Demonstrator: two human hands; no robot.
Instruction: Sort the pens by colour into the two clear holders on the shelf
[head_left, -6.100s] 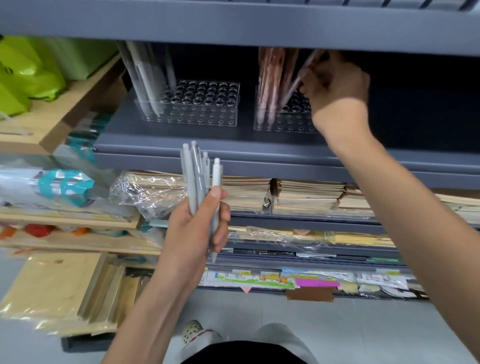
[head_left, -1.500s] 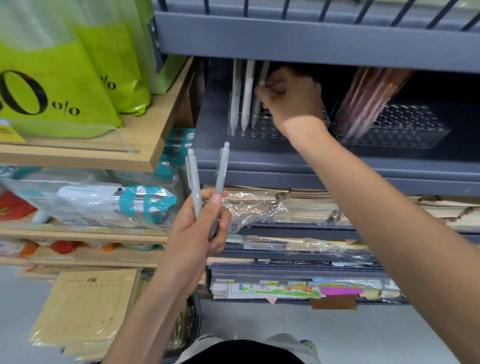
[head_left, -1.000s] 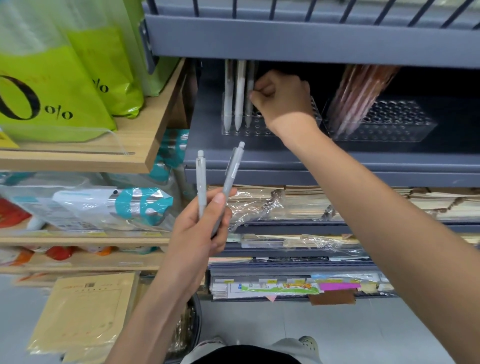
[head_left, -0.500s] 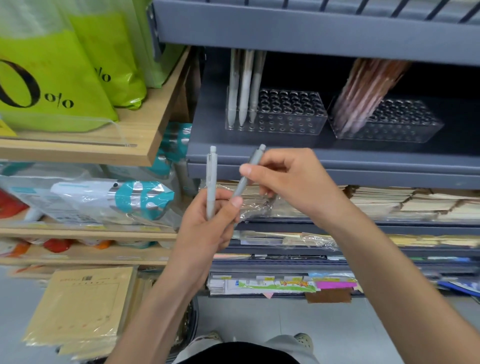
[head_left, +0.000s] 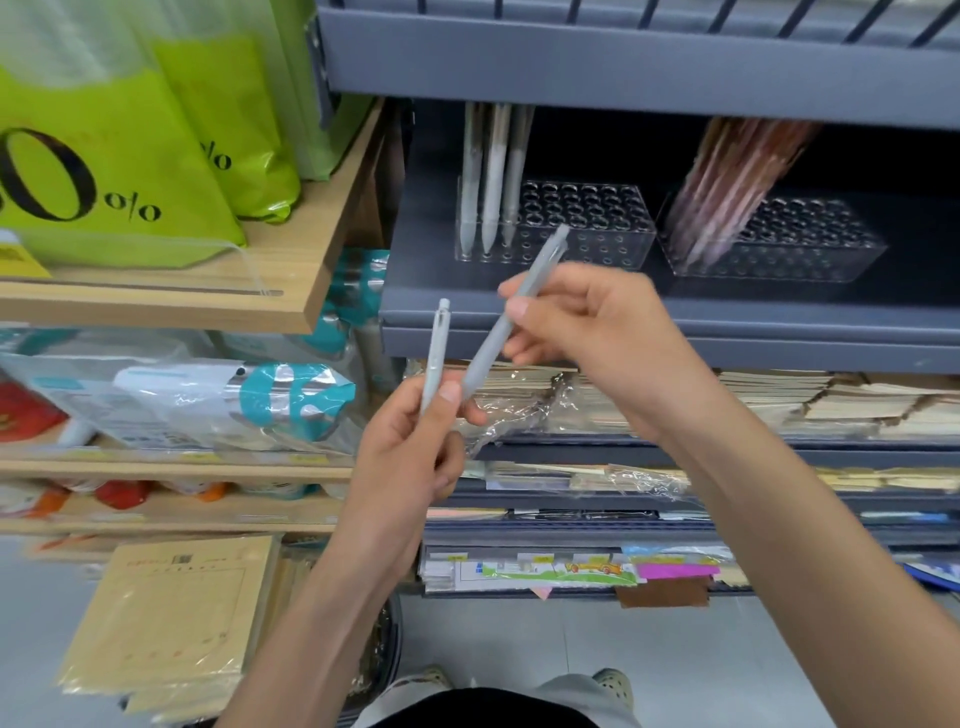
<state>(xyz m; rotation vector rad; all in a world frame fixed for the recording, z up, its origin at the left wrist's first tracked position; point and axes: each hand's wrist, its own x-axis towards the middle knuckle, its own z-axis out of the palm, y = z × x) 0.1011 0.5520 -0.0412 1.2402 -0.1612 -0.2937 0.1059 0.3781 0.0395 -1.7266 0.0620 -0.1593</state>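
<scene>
Two clear holders stand on the dark grey shelf. The left holder (head_left: 597, 228) has three grey pens (head_left: 493, 176) upright at its left end. The right holder (head_left: 810, 249) holds a leaning bunch of pink-brown pens (head_left: 737, 182). Below the shelf edge, my left hand (head_left: 410, 457) holds one grey pen (head_left: 435, 348) upright. My right hand (head_left: 587, 322) pinches a second grey pen (head_left: 514, 317), which slants up to the right; its lower end still lies against my left thumb.
A wooden shelf (head_left: 291, 291) with green bags (head_left: 119, 156) juts out at the left. Stacks of notebooks (head_left: 779, 400) and wrapped paper fill the lower shelves. Yellow envelopes (head_left: 171, 613) lie at the lower left. The upper shelf's front lip (head_left: 623, 67) overhangs the holders.
My right hand left the left holder, where a third grey pen now stands, came down to my left hand and took hold of one of the two grey pens, lifting it.
</scene>
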